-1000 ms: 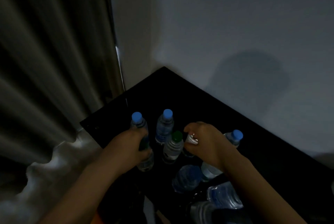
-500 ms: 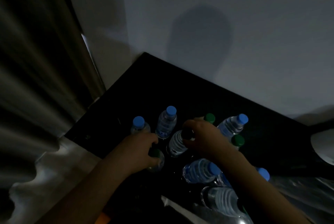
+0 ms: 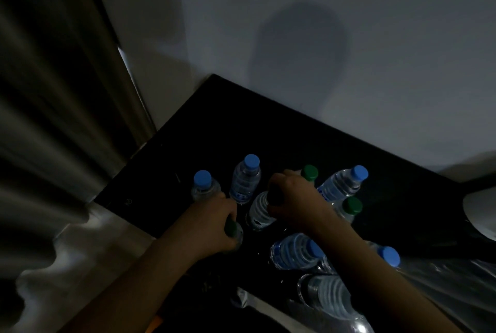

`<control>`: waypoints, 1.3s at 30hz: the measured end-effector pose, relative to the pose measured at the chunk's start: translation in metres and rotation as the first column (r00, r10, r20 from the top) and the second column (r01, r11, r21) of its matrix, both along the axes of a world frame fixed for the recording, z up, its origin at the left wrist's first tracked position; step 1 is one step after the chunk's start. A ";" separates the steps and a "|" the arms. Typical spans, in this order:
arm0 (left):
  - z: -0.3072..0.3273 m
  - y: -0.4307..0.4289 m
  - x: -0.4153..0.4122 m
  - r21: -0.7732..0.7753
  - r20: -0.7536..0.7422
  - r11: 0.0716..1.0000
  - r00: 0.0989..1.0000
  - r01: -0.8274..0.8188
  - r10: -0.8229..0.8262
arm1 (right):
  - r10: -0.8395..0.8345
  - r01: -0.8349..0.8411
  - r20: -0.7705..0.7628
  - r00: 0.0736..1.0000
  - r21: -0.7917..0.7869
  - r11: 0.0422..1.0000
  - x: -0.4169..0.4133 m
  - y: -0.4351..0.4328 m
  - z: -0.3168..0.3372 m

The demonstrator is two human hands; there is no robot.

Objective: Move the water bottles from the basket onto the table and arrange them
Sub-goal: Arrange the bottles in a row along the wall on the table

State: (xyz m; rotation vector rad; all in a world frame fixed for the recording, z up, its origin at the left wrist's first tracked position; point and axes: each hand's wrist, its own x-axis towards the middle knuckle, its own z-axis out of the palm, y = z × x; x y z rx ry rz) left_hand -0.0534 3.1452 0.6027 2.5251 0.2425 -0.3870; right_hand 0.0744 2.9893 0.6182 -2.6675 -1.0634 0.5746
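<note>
Now two more bottles are settling into the upright cluster on the black tabletop (image 3: 268, 123).
Against a second ago, I am seeing the left hand (image 3: 212, 222) sitting lower, its fingers (image 3: 228, 213) curling round a green-capped bottle (image 3: 237, 236) that is coming down onto the surface, while the right hand (image 3: 292, 198) is clamping the dark cap of a ribbed clear bottle (image 3: 259, 211). Both placements are nearly finishing, I judge, though several lying bottles (image 3: 295, 250) are waiting nearer me.

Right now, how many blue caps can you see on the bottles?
5. Left blue cap; rear blue cap; right blue cap; centre blue cap, on a tilted bottle; nearest blue cap. The left hand and right hand may hide others.
</note>
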 end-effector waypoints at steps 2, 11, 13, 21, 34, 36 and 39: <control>-0.001 0.000 0.001 -0.004 0.004 1.000 1.000 -0.003 0.003 | -0.003 0.003 -0.001 1.000 0.028 1.000 0.000 -0.001 -0.001; 0.004 -0.005 0.001 -0.085 0.043 0.995 0.998 -0.052 0.056 | -0.019 0.019 0.002 1.000 0.138 0.990 -0.001 -0.014 0.014; 0.013 -0.005 0.002 -0.102 0.074 0.993 0.995 -0.057 0.065 | -0.012 0.010 0.012 1.000 0.168 0.986 0.000 -0.019 0.025; 0.076 0.001 0.017 -0.070 0.217 0.998 0.976 -0.009 0.024 | -0.008 -0.009 0.060 0.998 0.268 0.963 0.003 -0.036 0.085; 0.171 0.020 0.051 0.017 0.455 1.000 0.890 -0.005 -0.003 | -0.053 -0.048 0.189 0.980 0.493 0.869 0.024 -0.039 0.185; 0.184 0.028 0.060 0.003 0.467 1.000 0.884 -0.009 0.007 | -0.064 -0.058 0.224 0.972 0.499 0.865 0.031 -0.032 0.196; 0.200 0.042 0.076 -0.012 0.482 1.000 0.876 0.000 0.006 | -0.080 -0.070 0.272 0.959 0.501 0.863 0.041 -0.019 0.207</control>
